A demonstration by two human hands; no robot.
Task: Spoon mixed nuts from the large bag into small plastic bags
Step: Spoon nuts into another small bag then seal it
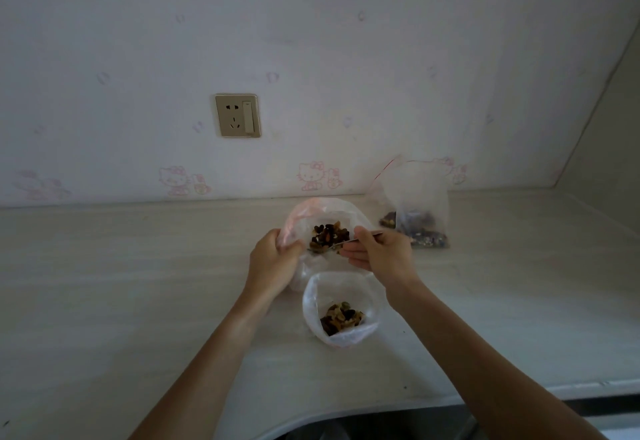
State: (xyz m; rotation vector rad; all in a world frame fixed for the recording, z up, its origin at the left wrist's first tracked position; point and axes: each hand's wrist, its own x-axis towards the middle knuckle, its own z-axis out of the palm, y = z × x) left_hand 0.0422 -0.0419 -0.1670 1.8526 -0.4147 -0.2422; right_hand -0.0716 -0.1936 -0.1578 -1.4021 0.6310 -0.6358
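Note:
A clear plastic bag (313, 212) with a pinkish rim stands open at the counter's middle, with mixed nuts (327, 237) inside. My left hand (273, 261) grips its left rim. My right hand (379, 250) holds a metal spoon (349, 240) whose bowl sits among the nuts in that bag. Nearer to me, a small open plastic bag (341, 311) holds a small heap of nuts. A zip bag (414, 202) with a red seal line stands at the back right with nuts at its bottom.
The pale counter (138, 283) runs to a wall with a power socket (238, 115). A side wall closes the right end. The counter's front edge (381, 405) curves close to me, with a dark gap below.

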